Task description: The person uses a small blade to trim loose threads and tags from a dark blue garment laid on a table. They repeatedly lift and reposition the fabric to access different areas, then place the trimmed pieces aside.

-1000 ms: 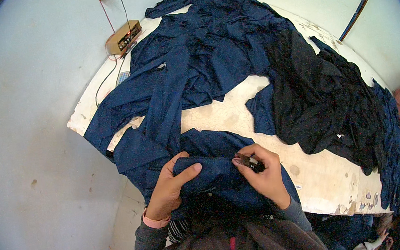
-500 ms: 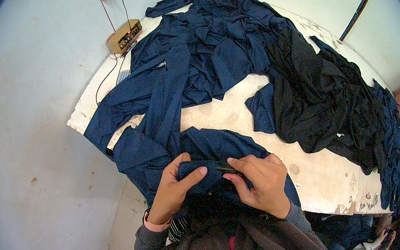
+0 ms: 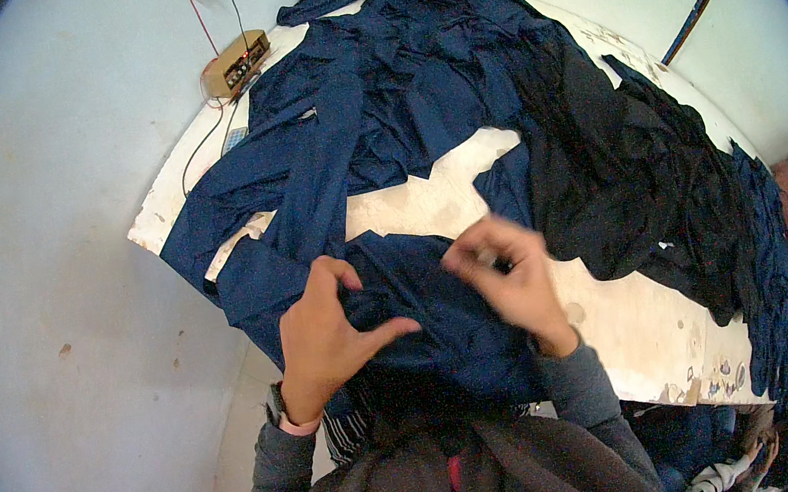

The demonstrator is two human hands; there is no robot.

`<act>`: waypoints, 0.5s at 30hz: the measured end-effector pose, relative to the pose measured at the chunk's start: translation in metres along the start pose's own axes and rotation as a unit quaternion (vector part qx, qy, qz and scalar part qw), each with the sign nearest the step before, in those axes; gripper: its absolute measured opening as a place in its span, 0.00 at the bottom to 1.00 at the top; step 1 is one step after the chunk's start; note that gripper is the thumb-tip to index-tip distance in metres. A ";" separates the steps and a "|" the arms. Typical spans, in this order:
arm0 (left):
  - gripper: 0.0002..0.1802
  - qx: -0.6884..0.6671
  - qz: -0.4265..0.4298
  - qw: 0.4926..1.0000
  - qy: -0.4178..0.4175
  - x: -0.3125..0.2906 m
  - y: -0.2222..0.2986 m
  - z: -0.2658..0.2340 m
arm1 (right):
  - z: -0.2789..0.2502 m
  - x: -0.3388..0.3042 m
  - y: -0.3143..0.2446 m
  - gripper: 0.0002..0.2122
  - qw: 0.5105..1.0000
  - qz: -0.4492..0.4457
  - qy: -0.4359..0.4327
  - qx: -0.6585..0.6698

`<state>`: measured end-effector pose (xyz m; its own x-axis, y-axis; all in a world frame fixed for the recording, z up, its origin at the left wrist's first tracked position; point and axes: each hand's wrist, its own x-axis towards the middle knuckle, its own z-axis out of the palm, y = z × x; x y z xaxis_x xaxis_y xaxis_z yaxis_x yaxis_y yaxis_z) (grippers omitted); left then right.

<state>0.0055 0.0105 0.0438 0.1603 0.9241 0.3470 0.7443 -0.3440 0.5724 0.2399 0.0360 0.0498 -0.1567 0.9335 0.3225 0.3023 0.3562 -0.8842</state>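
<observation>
My left hand (image 3: pixel 319 335) is just above a navy blue garment (image 3: pixel 409 284) at the table's near edge, thumb and fingers spread apart with nothing between them. The garment lies in loose folds and hangs over the edge towards my lap. To the right, my right hand (image 3: pixel 516 280) is raised over the same cloth and blurred by motion. Its fingers are curled round small thread snips (image 3: pixel 488 257), of which only a greyish glint shows; the blades cannot be made out.
More navy garments (image 3: pixel 411 74) are heaped across the pale, worn table (image 3: pixel 644 332), with a black garment (image 3: pixel 621 156) at right. A tan box-shaped device (image 3: pixel 236 65) with cords stands by the wall. Another person's hands (image 3: pixel 762 456) show at lower right.
My left hand has let go of the folded cloth edge and opened. My right hand has lifted up and away from the fabric with the snips. The held fold has dropped flat.
</observation>
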 end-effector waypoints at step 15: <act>0.13 -0.094 -0.003 0.926 0.365 0.025 -0.028 -0.088 | 0.080 -0.041 0.030 0.21 0.962 -0.106 -0.126 -0.219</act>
<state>-0.0677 0.0285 0.1018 -0.3752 0.5917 0.7135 0.6069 -0.4250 0.6716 0.1800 0.0048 -0.0175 -0.4641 0.8184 0.3390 0.5977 0.5717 -0.5621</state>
